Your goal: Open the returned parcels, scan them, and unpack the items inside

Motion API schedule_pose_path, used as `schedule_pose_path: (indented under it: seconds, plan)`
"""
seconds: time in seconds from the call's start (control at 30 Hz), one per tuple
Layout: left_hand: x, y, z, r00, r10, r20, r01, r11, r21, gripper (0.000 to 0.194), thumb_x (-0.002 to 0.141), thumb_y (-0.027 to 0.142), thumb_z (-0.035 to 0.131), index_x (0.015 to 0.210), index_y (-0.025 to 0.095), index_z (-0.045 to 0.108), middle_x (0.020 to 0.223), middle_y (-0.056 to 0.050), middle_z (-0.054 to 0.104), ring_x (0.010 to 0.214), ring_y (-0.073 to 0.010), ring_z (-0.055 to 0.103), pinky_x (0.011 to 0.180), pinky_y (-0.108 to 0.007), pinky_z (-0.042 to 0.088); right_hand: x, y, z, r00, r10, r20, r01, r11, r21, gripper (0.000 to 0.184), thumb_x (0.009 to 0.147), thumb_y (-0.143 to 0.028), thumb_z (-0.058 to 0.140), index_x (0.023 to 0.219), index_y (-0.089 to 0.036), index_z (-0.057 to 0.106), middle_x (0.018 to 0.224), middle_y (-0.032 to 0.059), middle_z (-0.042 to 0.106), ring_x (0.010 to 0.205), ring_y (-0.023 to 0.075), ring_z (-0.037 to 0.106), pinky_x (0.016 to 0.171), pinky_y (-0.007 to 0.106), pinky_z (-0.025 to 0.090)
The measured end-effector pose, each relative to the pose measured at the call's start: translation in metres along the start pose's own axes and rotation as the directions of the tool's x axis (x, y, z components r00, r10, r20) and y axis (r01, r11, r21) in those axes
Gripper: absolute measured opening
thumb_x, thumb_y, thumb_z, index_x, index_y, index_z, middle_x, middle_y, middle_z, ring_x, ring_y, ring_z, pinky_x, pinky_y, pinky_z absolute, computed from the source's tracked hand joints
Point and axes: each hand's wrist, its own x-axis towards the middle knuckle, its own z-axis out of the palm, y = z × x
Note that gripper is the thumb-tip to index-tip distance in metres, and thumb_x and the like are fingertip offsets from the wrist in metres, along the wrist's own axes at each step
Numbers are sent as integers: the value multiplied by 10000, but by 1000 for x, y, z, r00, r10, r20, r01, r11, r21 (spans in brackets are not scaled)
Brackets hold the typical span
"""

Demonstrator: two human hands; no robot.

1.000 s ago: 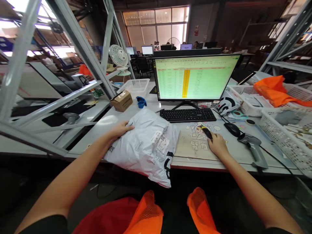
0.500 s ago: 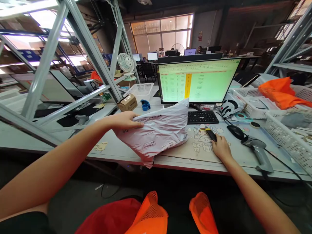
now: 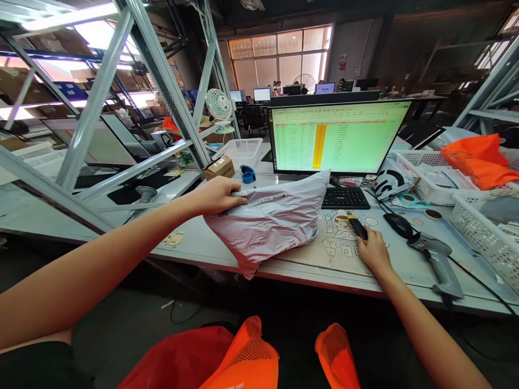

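My left hand (image 3: 221, 195) pinches the upper left edge of a white plastic mailing bag (image 3: 275, 219), thumb on the near side. The bag is creased, carries printed text and a barcode, and its lower corner hangs at the desk's front edge. To the right, my right hand (image 3: 373, 249) is wrapped round a black and yellow utility knife (image 3: 357, 225), pointed away from me over a cartoon-printed desk mat (image 3: 330, 246). A short bit of blade seems to show at its tip. Between the knife and the monitor lies a black keyboard (image 3: 346, 198), partly covered by the bag.
Behind the bag stand a monitor (image 3: 340, 138), a small cardboard box (image 3: 219, 168) and a blue lidded cup (image 3: 247, 174). On the right are a mouse (image 3: 398, 225), a barcode scanner (image 3: 438, 259) and white baskets (image 3: 482, 221). Metal frame bars (image 3: 158, 70) rise at left.
The whole scene has shifted slightly right as the camera turned. The knife's yellow tip now shows a thin blade-like bit. Both hands keep their holds on the bag and the knife.
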Motion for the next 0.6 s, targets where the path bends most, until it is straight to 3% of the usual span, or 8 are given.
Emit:
schedule_pose_path:
  seconds: [0.13, 0.27, 0.33, 0.37, 0.43, 0.5, 0.6]
  plan:
    - [-6, -3, 3, 996, 82, 27, -81, 996, -36, 363, 884, 482, 522, 667, 191, 537, 690, -54, 605, 640, -161, 505, 602, -300, 316, 1, -4, -8, 988, 56, -144, -34, 988, 151, 660, 939, -433, 462, 1471, -42, 473, 1283, 248, 585, 1211, 367, 547, 1035, 508, 462]
    - [-12, 8, 13, 994, 15, -109, -25, 995, -96, 427, 809, 523, 619, 590, 199, 450, 571, 6, 483, 581, -132, 422, 575, -291, 279, -5, -24, -26, 955, 166, -246, -73, 935, 346, 759, 915, -556, 489, 1471, -39, 483, 1166, 202, 669, 1034, 317, 645, 963, 470, 517]
    - [-14, 17, 17, 991, 11, -131, -28, 991, -133, 468, 832, 554, 594, 573, 199, 432, 544, 19, 435, 563, -123, 395, 573, -295, 265, -16, -46, -44, 955, 147, -256, -35, 917, 396, 778, 902, -618, 531, 1458, -74, 514, 1085, 160, 701, 946, 294, 676, 907, 447, 547]
    - [-15, 21, 17, 991, 27, -128, -45, 989, -138, 476, 852, 560, 567, 573, 199, 430, 545, 18, 432, 561, -123, 392, 574, -299, 262, -23, -61, -55, 960, 81, -267, 32, 919, 394, 750, 903, -629, 551, 1437, -102, 544, 1074, 149, 709, 941, 290, 685, 899, 440, 555]
    - [-18, 25, 16, 992, 69, -107, -82, 989, -125, 471, 880, 559, 521, 586, 201, 428, 567, 7, 458, 565, -129, 405, 581, -307, 263, -39, -96, -81, 947, -165, -276, 258, 902, 345, 616, 929, -595, 588, 1372, -168, 612, 1109, 141, 716, 985, 291, 692, 911, 430, 561]
    - [-22, 22, 12, 993, 92, -72, -98, 991, -91, 441, 881, 553, 517, 623, 201, 458, 610, -8, 509, 590, -142, 447, 589, -307, 274, -53, -134, -107, 857, -456, -238, 513, 799, 314, 476, 971, -501, 610, 1354, -218, 628, 1169, 129, 709, 1039, 277, 688, 916, 401, 565]
    - [-30, 8, 6, 998, 56, 15, -56, 998, -16, 415, 869, 567, 546, 671, 205, 504, 667, -25, 569, 636, -170, 502, 600, -307, 291, -61, -189, -136, 711, -683, -168, 695, 646, 316, 415, 1016, -396, 599, 1394, -225, 596, 1134, 109, 703, 974, 230, 692, 844, 346, 575]
